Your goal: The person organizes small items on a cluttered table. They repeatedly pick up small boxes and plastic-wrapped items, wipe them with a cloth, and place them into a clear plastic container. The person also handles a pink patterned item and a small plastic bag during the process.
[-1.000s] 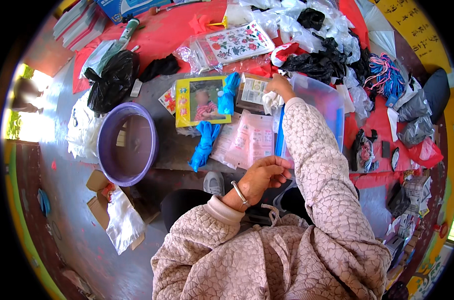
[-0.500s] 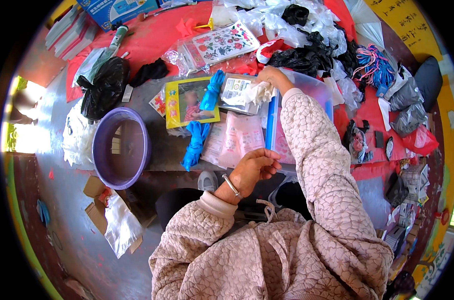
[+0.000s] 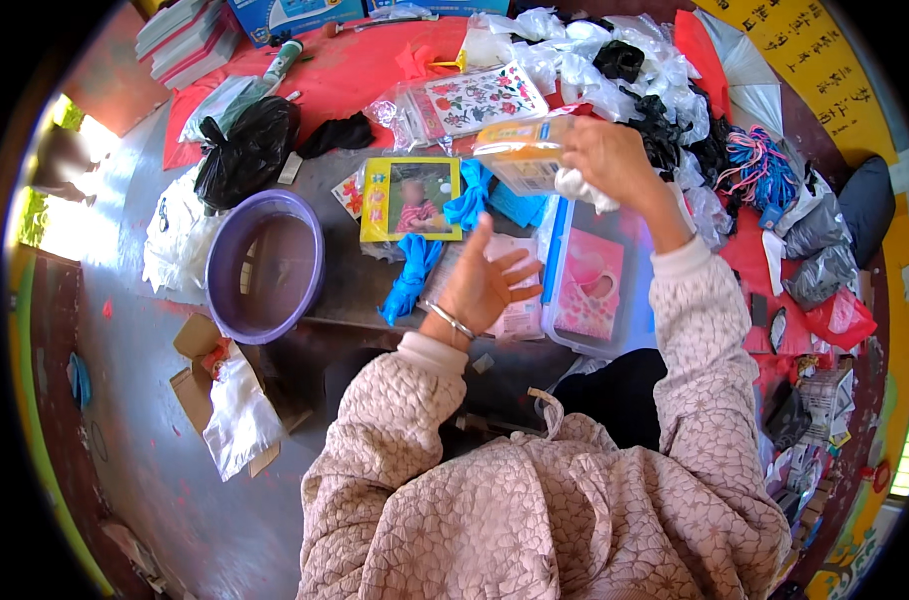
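My right hand (image 3: pixel 620 160) grips a boxy orange-and-white package (image 3: pixel 520 155) in clear wrap, raised above the table. A crumpled white cloth (image 3: pixel 585 190) is bunched under the same hand's fingers. Below the package shows a flat blue thing (image 3: pixel 520 208). My left hand (image 3: pixel 480 285), a bangle at its wrist, is spread with nothing in it, over pink packets (image 3: pixel 520 315). Left of it lie two blue bundles, one nearer (image 3: pixel 412 280) and one farther (image 3: pixel 470 200), beside a yellow-framed picture (image 3: pixel 375 225). Right of my left hand stands a clear, blue-edged plastic box (image 3: pixel 635 310) with a pink patterned item (image 3: pixel 588 285) inside.
A purple basin (image 3: pixel 315 275) of water stands left, by a black plastic bag (image 3: pixel 250 150). On the floor sits an open carton (image 3: pixel 197 335) with a white bag (image 3: pixel 245 420). Plastic bags (image 3: pixel 575 50), a floral sheet (image 3: pixel 485 100) and coloured cords (image 3: pixel 760 165) crowd the far and right sides.
My right hand has lifted the package off the table, moving right with the cloth. My left hand has opened its fingers and risen slightly. The view has shifted a little.
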### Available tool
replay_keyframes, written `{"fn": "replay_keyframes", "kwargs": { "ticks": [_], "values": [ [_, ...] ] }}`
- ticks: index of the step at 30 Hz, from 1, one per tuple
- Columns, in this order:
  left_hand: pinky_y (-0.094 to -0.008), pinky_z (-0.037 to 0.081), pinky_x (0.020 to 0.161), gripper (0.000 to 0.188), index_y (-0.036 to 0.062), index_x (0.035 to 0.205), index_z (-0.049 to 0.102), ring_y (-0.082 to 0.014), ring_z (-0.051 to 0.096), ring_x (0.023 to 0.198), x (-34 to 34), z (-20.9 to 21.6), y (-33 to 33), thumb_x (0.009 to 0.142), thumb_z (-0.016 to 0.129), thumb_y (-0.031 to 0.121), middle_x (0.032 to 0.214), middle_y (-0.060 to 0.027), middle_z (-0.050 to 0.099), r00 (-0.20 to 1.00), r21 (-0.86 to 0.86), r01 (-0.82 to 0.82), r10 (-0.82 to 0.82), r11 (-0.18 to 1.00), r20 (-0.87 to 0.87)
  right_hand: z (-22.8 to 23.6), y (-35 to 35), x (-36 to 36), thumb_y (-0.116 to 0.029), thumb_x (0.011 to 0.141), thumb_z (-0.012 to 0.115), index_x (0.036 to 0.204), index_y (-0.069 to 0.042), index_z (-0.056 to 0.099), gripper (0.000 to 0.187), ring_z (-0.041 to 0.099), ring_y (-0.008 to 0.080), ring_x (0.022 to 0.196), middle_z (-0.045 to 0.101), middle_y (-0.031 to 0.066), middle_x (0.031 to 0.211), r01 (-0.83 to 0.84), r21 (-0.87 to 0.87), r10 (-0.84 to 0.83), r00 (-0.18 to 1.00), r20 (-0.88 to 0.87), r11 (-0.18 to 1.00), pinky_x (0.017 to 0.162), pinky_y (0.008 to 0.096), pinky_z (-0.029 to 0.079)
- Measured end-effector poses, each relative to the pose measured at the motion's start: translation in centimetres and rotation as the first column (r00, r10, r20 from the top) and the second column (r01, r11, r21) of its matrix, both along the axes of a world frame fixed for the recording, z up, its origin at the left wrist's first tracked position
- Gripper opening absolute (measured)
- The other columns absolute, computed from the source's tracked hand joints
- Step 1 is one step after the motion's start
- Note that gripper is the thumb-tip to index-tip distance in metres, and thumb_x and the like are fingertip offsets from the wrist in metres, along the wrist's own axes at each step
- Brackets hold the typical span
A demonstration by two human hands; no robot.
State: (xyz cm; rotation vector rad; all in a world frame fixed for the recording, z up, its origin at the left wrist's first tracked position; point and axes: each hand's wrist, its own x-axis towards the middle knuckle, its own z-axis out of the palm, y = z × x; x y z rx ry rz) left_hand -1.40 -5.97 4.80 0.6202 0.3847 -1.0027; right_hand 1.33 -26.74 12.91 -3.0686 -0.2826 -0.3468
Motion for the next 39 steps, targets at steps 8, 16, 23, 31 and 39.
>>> {"fn": "replay_keyframes", "kwargs": {
  "ticks": [8, 16, 23, 31, 39],
  "values": [
    [-0.0540, 0.027, 0.096, 0.081, 0.0063, 0.126, 0.035, -0.0332, 0.035, 0.119, 0.8, -0.4, 0.7, 0.072, 0.050, 0.065, 0.130, -0.0169, 0.036, 0.976, -0.489, -0.150, 0.207, 0.859, 0.063, 0.7, 8.4, -9.1, -0.012, 0.072, 0.053, 0.069, -0.009, 0.051, 0.005, 0.057, 0.0147, 0.063, 0.051, 0.0039, 0.076, -0.189, -0.275, 0.251, 0.945, 0.211, 0.943, 0.054, 0.0270, 0.045],
    [-0.0405, 0.032, 0.099, 0.071, 0.0061, 0.123, 0.039, -0.0260, 0.042, 0.115, -0.3, -0.9, -0.2, 0.073, 0.058, 0.053, 0.125, -0.0107, 0.045, 0.920, -0.601, -0.269, 0.385, 0.752, 0.070, 0.1, 9.5, -11.0, -0.012, 0.067, 0.057, 0.078, -0.004, 0.057, 0.014, 0.052, 0.0114, 0.057, 0.049, 0.0023, 0.076, -0.242, -0.272, 0.330, 0.878, 0.347, 0.931, 0.051, 0.0228, 0.040],
    [-0.0411, 0.034, 0.097, 0.064, 0.0062, 0.121, 0.042, -0.0262, 0.044, 0.113, -0.1, -0.8, -0.4, 0.076, 0.058, 0.049, 0.121, -0.0102, 0.048, 0.923, -0.557, -0.272, 0.376, 0.785, 0.081, -1.3, 9.3, -10.8, -0.012, 0.067, 0.058, 0.079, -0.003, 0.059, 0.015, 0.053, 0.0119, 0.058, 0.050, 0.0021, 0.079, -0.280, -0.178, 0.332, 0.819, 0.468, 0.943, 0.050, 0.0236, 0.041],
    [-0.0400, 0.040, 0.091, 0.061, 0.0069, 0.117, 0.046, -0.0239, 0.051, 0.103, -0.1, -0.8, -1.1, 0.079, 0.050, 0.055, 0.115, -0.0108, 0.053, 0.920, -0.531, -0.258, 0.373, 0.807, 0.120, -1.0, 9.4, -10.9, -0.012, 0.068, 0.058, 0.079, -0.004, 0.060, 0.014, 0.054, 0.0123, 0.061, 0.053, 0.0034, 0.083, -0.318, -0.238, 0.395, 0.799, 0.453, 0.918, 0.052, 0.0240, 0.043],
    [-0.0410, 0.036, 0.095, 0.063, 0.0075, 0.118, 0.045, -0.0247, 0.048, 0.107, -0.6, -1.0, -0.9, 0.078, 0.053, 0.055, 0.118, -0.0098, 0.050, 0.902, -0.566, -0.204, 0.378, 0.799, 0.210, 1.5, 9.6, -11.8, -0.011, 0.069, 0.057, 0.078, -0.003, 0.059, 0.013, 0.055, 0.0127, 0.061, 0.053, 0.0046, 0.082, -0.334, -0.230, 0.403, 0.813, 0.421, 0.914, 0.052, 0.0245, 0.043]
  ]
}}
